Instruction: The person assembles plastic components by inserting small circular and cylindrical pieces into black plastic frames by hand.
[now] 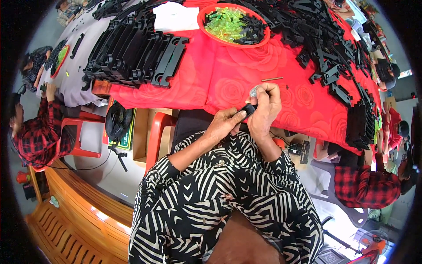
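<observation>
1 basin [201,24] right of stacked parts [132,57]

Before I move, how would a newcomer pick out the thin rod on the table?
Find the red rose-patterned tablecloth. Just beyond the right hand, a thin, straight rod lies roughly left to right. Its brownish colour sets it apart from the black parts heaped to its right.

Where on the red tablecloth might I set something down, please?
The widest bare patch of rose-patterned tablecloth lies in front of the red tray, between the stacked black plastic parts at left and the jumbled heap at right. A thin brown rod lies there, beyond the right hand. Both piles are crowded.
</observation>
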A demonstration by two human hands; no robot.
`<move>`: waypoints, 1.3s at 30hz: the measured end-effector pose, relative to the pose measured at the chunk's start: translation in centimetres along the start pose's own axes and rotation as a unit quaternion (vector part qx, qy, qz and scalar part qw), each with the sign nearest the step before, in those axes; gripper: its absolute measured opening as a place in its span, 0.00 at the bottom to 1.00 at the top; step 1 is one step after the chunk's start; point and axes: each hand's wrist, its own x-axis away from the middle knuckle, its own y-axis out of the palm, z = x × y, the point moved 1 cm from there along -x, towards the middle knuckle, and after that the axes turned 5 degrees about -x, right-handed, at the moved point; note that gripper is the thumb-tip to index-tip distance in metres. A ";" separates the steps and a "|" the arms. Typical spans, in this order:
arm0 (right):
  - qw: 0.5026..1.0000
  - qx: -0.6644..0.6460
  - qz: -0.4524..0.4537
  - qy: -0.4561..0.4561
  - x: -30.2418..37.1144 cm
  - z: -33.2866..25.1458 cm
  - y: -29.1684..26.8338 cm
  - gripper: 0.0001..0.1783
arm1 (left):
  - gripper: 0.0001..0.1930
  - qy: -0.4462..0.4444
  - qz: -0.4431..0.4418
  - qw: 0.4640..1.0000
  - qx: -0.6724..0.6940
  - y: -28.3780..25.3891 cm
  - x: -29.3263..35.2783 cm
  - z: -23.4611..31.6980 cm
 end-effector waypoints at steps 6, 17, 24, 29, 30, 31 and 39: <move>1.000 0.004 0.000 0.007 0.1 0.7 -0.2 0.02 | 0.14 0.002 -0.003 1.000 -0.003 -0.1 -0.2 -0.4; 0.999 -0.009 -0.016 0.039 -1.0 0.8 -0.2 0.01 | 0.14 0.019 -0.047 0.994 0.099 -0.2 -0.6 -0.6; 0.999 -0.016 -0.005 0.040 -0.5 0.3 -0.2 0.01 | 0.13 0.053 -0.087 0.988 0.116 -0.6 -0.8 -0.9; 1.000 -0.005 0.004 0.021 -0.8 0.4 -0.3 0.02 | 0.13 0.023 -0.047 0.998 0.021 -0.5 -1.0 -0.8; 1.000 -0.006 0.005 0.022 -0.8 0.4 -0.2 0.02 | 0.13 0.022 -0.047 0.998 0.021 -0.5 -1.0 -0.8; 1.000 -0.008 0.004 0.017 -0.8 0.4 -0.2 0.02 | 0.13 0.039 -0.044 0.998 0.011 -0.5 -1.0 -0.9; 0.999 0.013 0.017 0.026 -1.2 1.1 -0.5 0.02 | 0.16 0.054 -0.001 0.998 0.019 0.1 -1.6 -1.4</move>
